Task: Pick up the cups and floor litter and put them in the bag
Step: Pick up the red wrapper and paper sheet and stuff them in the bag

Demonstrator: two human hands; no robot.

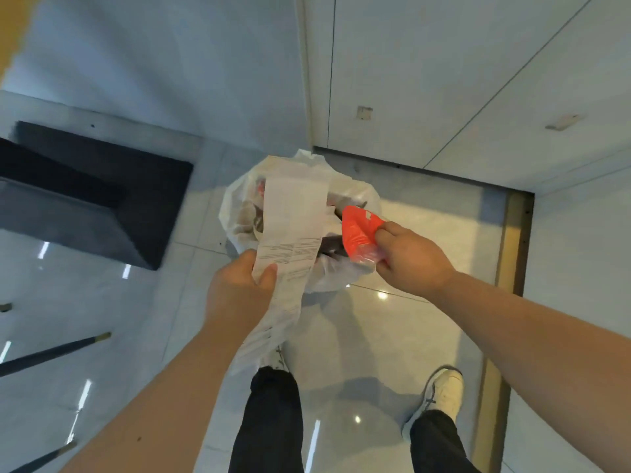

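A translucent white plastic bag [235,213] hangs open in front of me, with dark and brown litter showing through its side. My left hand [239,288] grips the bag's near edge together with a long white printed receipt [293,220] that drapes over the bag mouth and trails down below the hand. My right hand [409,257] pinches a crumpled red plastic wrapper [358,230] right at the bag's opening, on its right side. No cups are clearly visible.
A dark rectangular mat [112,199] lies on the glossy tiled floor [392,329] to the left. Thin dark furniture legs [54,351] cross the lower left. White panelled wall or doors [444,80] stand ahead, with a metal threshold strip [512,250] on the right. My shoes and dark trousers are below.
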